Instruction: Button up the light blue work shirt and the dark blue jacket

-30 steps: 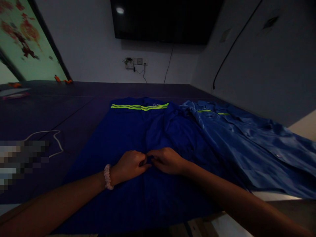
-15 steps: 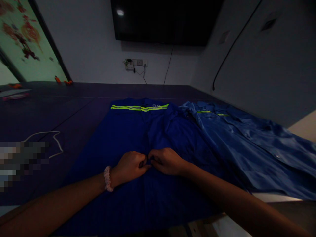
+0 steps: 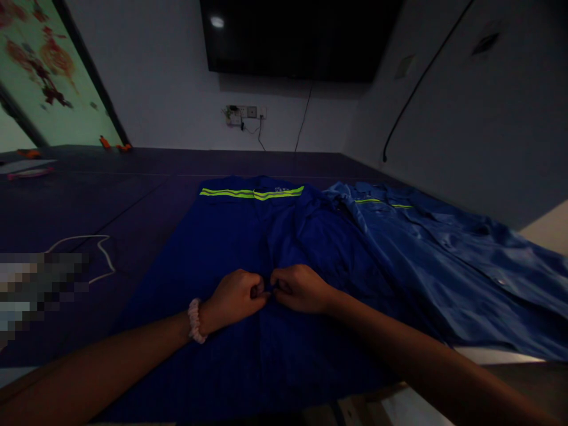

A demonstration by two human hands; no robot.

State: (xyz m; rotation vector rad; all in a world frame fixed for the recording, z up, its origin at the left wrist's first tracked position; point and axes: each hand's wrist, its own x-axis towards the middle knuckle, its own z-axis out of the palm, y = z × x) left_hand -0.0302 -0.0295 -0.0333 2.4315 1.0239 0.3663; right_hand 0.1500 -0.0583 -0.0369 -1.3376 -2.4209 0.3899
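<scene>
The left hand (image 3: pixel 239 299) and right hand (image 3: pixel 302 289) each have a grip clamped on the dark blue jacket (image 3: pixel 213 242), whose cloth might pucker if they pull unevenly.

Left grip (image 3: pixel 237 299) and right grip (image 3: pixel 302 289) pinch the dark blue garment (image 3: pixel 213 242).

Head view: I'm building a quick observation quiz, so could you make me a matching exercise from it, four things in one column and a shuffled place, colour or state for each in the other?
Things:
1. Darker jacket
2. Lighter jacket
3. Television
4. Scrunchie

Descriptions:
A. Pale pink
B. Spread on the picture's right side
C. Under the left hand and right hand
D. High up, with a dark screen

Pairs: 1-C, 2-B, 3-D, 4-A
</scene>
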